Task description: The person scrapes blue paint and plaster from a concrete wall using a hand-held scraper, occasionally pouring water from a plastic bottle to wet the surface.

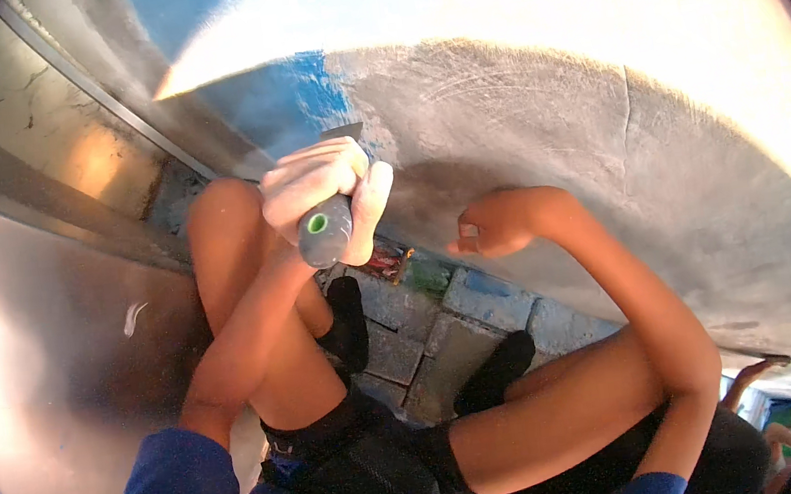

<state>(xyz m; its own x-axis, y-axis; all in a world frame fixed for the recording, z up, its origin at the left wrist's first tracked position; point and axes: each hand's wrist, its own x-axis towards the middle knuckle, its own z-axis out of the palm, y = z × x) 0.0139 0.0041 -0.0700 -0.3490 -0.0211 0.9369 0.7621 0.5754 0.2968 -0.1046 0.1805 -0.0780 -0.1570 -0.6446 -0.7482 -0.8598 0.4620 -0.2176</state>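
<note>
My left hand (pixel 315 183) is closed around a putty knife (pixel 326 235) with a dark handle and a green-ringed hole at its butt. Its flat metal blade (pixel 343 132) meets the wall where blue paint (pixel 309 86) borders bare grey plaster (pixel 516 106); my fingers hide part of the tool. To the right, my right hand (pixel 500 222) hangs with curled fingers close to the wall's lower part. I see nothing in it, and I cannot tell whether it touches the wall.
Below my bent legs lie grey paving blocks (pixel 402 305), with a colourful wrapper (pixel 386 263) at the wall's foot. A shiny panel (pixel 62 314) stands close on my left. At the lower right another person's hand (pixel 744 381) is near a dark bar-like tool (pixel 759 357).
</note>
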